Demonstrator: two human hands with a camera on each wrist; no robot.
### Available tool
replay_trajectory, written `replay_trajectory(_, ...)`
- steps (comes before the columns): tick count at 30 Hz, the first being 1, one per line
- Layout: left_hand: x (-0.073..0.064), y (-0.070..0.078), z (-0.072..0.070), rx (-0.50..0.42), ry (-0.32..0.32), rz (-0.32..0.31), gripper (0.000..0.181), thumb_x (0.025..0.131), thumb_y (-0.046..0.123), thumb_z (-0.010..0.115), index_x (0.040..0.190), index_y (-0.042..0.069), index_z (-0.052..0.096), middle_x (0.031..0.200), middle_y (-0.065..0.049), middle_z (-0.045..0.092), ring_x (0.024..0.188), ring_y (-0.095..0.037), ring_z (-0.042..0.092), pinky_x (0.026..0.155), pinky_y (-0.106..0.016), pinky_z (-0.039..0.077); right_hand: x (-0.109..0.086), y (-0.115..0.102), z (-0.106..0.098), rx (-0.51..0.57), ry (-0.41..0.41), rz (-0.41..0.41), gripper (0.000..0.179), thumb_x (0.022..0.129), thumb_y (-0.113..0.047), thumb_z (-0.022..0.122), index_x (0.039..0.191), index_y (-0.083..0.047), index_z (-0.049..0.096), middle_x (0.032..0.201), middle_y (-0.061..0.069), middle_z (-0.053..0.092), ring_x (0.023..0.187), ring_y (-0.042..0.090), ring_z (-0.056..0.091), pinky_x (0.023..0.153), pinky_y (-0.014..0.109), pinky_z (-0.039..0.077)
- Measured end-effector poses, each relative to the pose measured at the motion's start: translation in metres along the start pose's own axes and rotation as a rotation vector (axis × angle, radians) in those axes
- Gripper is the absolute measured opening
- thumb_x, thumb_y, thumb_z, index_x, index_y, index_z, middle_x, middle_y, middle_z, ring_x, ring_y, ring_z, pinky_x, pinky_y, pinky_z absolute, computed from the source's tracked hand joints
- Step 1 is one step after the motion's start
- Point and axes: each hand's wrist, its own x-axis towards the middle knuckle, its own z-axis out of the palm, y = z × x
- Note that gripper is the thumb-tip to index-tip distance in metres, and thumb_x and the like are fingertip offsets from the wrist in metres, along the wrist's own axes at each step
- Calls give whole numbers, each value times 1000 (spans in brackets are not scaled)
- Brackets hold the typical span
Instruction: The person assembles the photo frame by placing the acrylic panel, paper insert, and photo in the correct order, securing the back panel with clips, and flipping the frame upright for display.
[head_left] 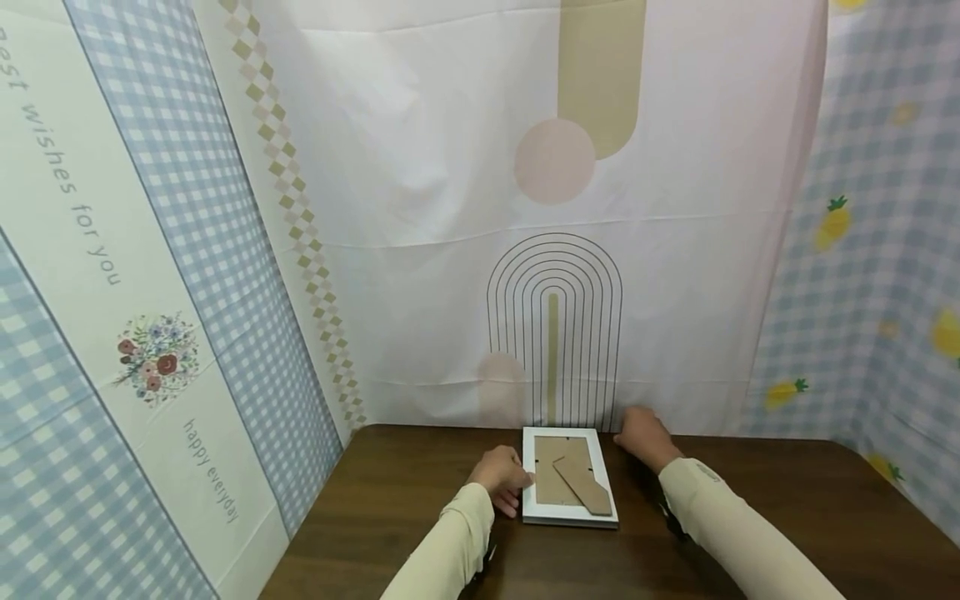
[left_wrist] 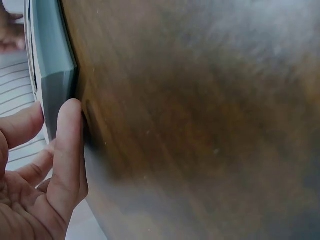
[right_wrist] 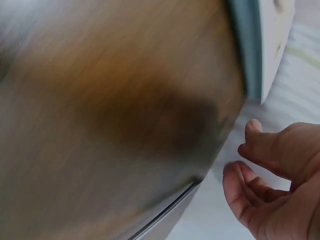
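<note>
A white picture frame (head_left: 555, 511) lies on its front on the table, its brown backing board (head_left: 547, 487) facing up. A brown stand leg (head_left: 587, 492) rests slantwise across that board. My left hand (head_left: 501, 477) grips the frame's left edge; in the left wrist view the thumb is on one side of the grey-green rim (left_wrist: 54, 47) and the fingers on the other. Beyond the frame's far right corner is my right hand (head_left: 647, 436), apart from it. The right wrist view shows its fingers (right_wrist: 240, 192) loosely bent with nothing between them.
The dark brown wooden table (head_left: 405, 500) ends at a white patterned cloth (head_left: 420, 317) hanging behind it. Blue checked cloths hang at the left (head_left: 142, 167) and right (head_left: 795, 308).
</note>
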Motion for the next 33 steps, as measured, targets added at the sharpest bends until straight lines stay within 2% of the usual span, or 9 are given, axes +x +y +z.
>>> replay_trajectory(6, -8, -6, 5, -13, 18, 20, 26, 103, 17, 78, 112, 0, 61, 83, -20, 66, 59, -27, 72, 47, -35, 68, 4, -41, 5, 90, -47, -55, 24, 97, -17, 82, 78, -4, 72, 72, 10, 69, 61, 23, 64, 49, 33, 54)
replay_trajectory(7, -19, 2, 2, -26, 14, 7, 24, 103, 15, 77, 112, -1, 61, 81, -21, 65, 59, -28, 71, 48, -36, 69, 3, -48, 4, 97, -66, -51, 25, 97, -16, 82, 78, -4, 72, 71, 10, 68, 59, 23, 65, 48, 33, 55)
replay_trajectory(14, -31, 3, 8, 53, 14, -21, 65, 99, 25, 88, 144, -9, 55, 85, -17, 62, 56, -24, 68, 46, -32, 66, -7, -75, -5, 182, -182, 34, 20, 97, -7, 78, 82, 1, 68, 75, 15, 66, 55, 25, 69, 46, 36, 64)
replay_trajectory(17, -28, -2, 14, 102, 32, -24, 62, 94, 32, 95, 128, -8, 63, 85, -17, 62, 58, -24, 66, 50, -34, 67, -23, -91, -16, 207, -170, 67, 28, 96, -6, 83, 77, -4, 63, 73, 10, 61, 57, 23, 68, 47, 34, 65)
replay_trajectory(21, -7, -24, 30, 220, 64, 0, 56, 87, 45, 99, 97, 2, 64, 95, -19, 61, 60, -25, 61, 52, -33, 60, -41, -109, -29, 219, -153, 111, 24, 97, -5, 84, 82, 1, 66, 78, 11, 63, 63, 22, 68, 50, 35, 66)
replay_trajectory(24, 3, -33, 38, 284, 85, 9, 59, 86, 51, 98, 101, 3, 68, 113, -20, 64, 77, -27, 65, 68, -37, 62, -42, -113, -33, 205, -162, 122, 20, 98, -6, 83, 101, 10, 73, 91, 19, 70, 71, 26, 73, 53, 37, 69)
replay_trajectory(27, 5, -34, 42, 284, 94, 23, 66, 87, 48, 97, 117, -5, 72, 137, -30, 68, 120, -45, 69, 104, -56, 65, -38, -111, -28, 192, -167, 110, 22, 97, -6, 83, 106, 12, 73, 97, 23, 72, 74, 30, 74, 54, 40, 70)
replay_trajectory(30, 3, -33, 45, 256, 104, 29, 75, 88, 39, 97, 135, -11, 68, 158, -43, 53, 153, -64, 47, 126, -76, 49, -22, -95, -9, 144, -147, 65, 17, 95, -7, 83, 96, 5, 71, 89, 19, 70, 70, 29, 71, 52, 37, 66)
replay_trajectory(33, -10, -24, 44, 207, 118, 6, 75, 89, 28, 95, 142, -13, 63, 164, -47, 42, 160, -69, 30, 128, -82, 41, -4, -74, 14, 98, -129, 36, 19, 91, -9, 82, 83, -4, 65, 77, 12, 64, 63, 25, 67, 48, 33, 61)
